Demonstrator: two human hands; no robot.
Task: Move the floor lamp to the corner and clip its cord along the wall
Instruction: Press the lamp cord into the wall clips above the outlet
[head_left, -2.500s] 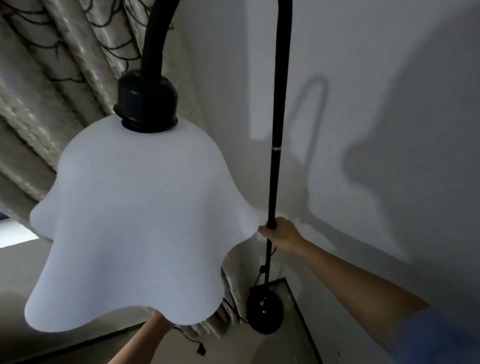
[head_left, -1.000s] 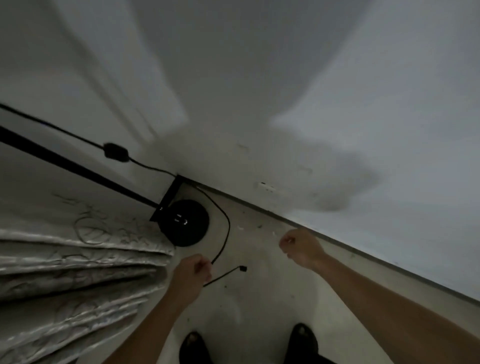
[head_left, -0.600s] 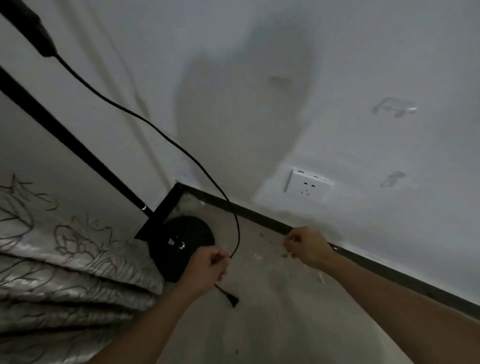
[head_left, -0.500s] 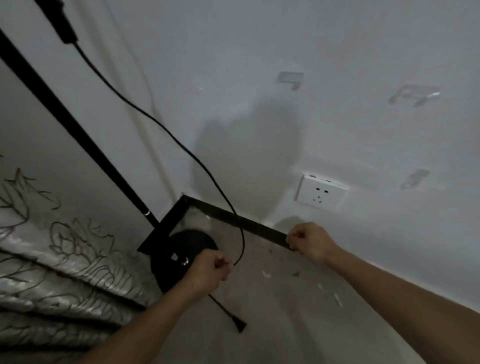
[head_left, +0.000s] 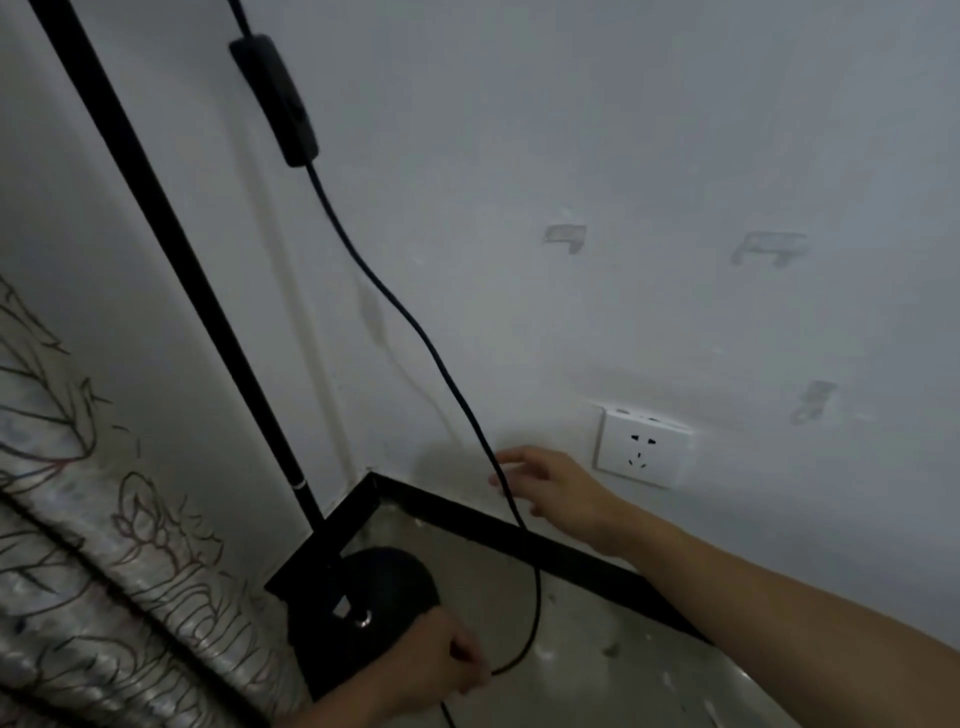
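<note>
Hands split the work: left hand (head_left: 436, 660) stays pinched on the cord (head_left: 441, 364), right hand (head_left: 550, 486) has opened toward it.
Lamp base (head_left: 384, 587) now sits in the corner; three wall marks, probably clips (head_left: 566, 236), wait unused.

Corner of the room in dim light

I see a white socket (head_left: 640, 449) low on the wall, a patterned curtain (head_left: 78, 545) at left, and black skirting (head_left: 571, 551) edging the floor (head_left: 623, 670).
</note>
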